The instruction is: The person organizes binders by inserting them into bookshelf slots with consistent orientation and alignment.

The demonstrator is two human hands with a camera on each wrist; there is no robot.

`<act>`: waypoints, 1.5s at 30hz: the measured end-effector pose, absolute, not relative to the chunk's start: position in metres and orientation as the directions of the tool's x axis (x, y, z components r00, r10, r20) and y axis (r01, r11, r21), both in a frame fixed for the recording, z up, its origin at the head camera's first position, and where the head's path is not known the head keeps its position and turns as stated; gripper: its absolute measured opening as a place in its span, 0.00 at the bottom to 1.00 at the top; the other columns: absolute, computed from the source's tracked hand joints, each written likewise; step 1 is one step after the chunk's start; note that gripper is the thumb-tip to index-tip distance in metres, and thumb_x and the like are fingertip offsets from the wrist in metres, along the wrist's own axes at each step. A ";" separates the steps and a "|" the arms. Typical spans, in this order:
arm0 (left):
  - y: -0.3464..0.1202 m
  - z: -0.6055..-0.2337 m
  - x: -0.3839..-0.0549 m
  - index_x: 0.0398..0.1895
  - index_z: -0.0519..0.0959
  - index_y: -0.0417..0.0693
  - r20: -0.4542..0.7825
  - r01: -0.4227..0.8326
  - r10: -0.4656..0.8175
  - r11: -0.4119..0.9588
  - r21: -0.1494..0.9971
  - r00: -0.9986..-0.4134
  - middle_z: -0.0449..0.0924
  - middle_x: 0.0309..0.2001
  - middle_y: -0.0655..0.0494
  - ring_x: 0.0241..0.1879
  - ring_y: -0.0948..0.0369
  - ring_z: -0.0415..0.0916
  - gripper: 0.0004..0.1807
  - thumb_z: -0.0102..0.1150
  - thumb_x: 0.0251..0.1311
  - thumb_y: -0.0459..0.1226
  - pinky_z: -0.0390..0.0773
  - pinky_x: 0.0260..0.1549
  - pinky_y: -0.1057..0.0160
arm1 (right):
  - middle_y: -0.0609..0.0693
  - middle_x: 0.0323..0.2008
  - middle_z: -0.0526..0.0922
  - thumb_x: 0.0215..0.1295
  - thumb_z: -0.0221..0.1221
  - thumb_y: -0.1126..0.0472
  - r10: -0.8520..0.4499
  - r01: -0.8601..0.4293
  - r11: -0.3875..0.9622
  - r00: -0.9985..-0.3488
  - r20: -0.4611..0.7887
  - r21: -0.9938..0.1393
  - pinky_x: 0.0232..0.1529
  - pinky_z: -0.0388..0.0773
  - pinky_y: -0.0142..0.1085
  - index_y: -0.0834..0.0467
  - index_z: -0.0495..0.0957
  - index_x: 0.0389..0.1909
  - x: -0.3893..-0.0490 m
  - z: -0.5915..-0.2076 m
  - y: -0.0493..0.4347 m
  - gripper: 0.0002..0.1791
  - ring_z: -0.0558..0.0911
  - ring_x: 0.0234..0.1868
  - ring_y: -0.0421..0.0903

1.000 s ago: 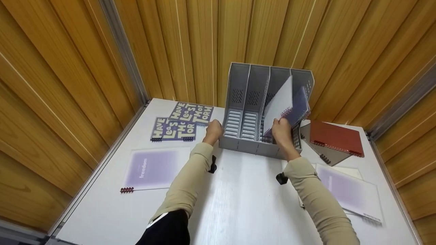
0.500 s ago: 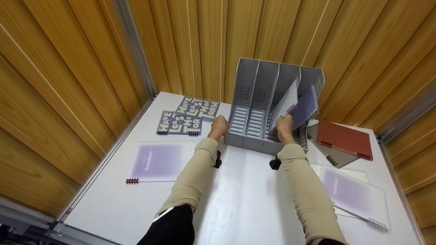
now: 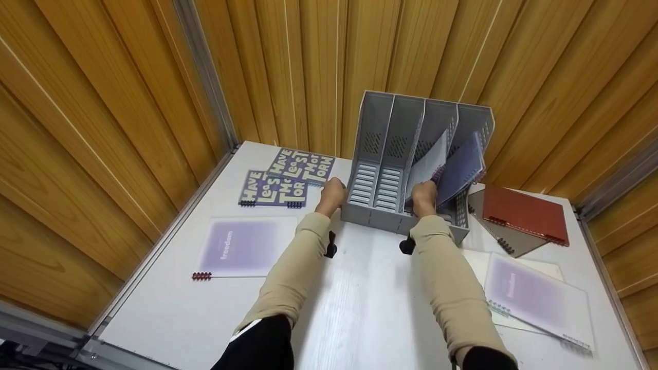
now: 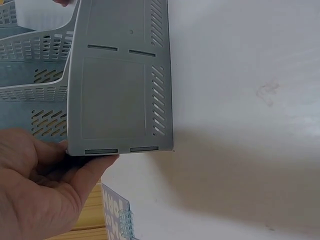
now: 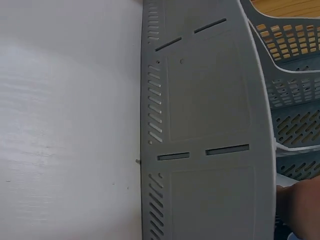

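A grey file organizer with several upright compartments stands at the back of the table. My left hand grips its left side near the front; in the left wrist view the thumb and fingers of this hand lie around the wall's edge. My right hand holds a pale spiral notebook leaning in the third compartment from the left. Beside it, a blue-purple spiral notebook leans in the rightmost compartment. In the right wrist view, the organizer's front hides most of the right hand.
Two purple lettered notebooks overlap at the back left, with a lilac "freedom" notebook nearer. On the right lie a red notebook over a grey-brown one, and another lilac notebook over a cream one. Wood-panel walls surround the table.
My right hand has moved down and forward inside the organizer, and the pale notebook sits lower in its compartment. My left hand stays at the organizer's left side. The head view has shifted slightly.
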State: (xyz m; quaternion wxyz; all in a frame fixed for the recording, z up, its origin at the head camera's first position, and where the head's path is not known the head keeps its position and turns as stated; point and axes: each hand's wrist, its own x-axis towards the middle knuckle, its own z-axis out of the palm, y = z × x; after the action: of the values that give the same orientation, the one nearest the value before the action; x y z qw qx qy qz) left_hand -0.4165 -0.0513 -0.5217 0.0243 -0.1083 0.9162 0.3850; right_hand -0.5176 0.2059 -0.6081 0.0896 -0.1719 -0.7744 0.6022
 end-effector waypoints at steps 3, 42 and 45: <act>-0.050 -0.520 -0.419 0.42 0.85 0.33 -0.143 -0.208 -0.151 0.678 0.706 -0.978 0.86 0.44 0.42 0.34 0.55 0.82 0.12 0.52 0.70 0.31 0.82 0.32 0.61 | 0.68 0.67 0.70 0.77 0.43 0.65 0.327 0.257 0.266 -0.931 -0.164 -0.929 0.69 0.67 0.42 0.75 0.66 0.65 -0.487 -0.566 0.198 0.23 0.68 0.71 0.58; -0.302 -0.547 -0.191 0.65 0.68 0.24 -0.174 0.162 0.272 0.865 0.474 -0.946 0.62 0.67 0.21 0.68 0.25 0.55 0.41 0.77 0.49 0.32 0.57 0.67 0.31 | 0.63 0.68 0.72 0.72 0.49 0.70 -0.420 -0.191 0.335 -0.907 0.035 -0.922 0.63 0.75 0.49 0.65 0.68 0.70 -0.283 -0.537 0.087 0.25 0.77 0.65 0.59; -0.323 -0.554 -0.182 0.64 0.69 0.25 -0.156 0.172 0.254 0.896 0.408 -0.954 0.61 0.67 0.20 0.68 0.22 0.52 0.44 0.80 0.43 0.33 0.56 0.65 0.28 | 0.64 0.68 0.72 0.73 0.48 0.70 -0.453 -0.185 0.329 -0.891 0.017 -0.926 0.61 0.77 0.48 0.65 0.69 0.70 -0.276 -0.546 0.081 0.25 0.77 0.64 0.59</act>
State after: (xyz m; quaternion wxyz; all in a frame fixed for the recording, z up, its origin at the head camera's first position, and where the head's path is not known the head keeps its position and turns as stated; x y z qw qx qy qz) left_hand -0.1821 -0.3229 -0.5545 0.1031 0.1101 0.9683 0.1991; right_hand -0.2756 0.0814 -0.5458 -0.1231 0.1981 -0.8058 0.5443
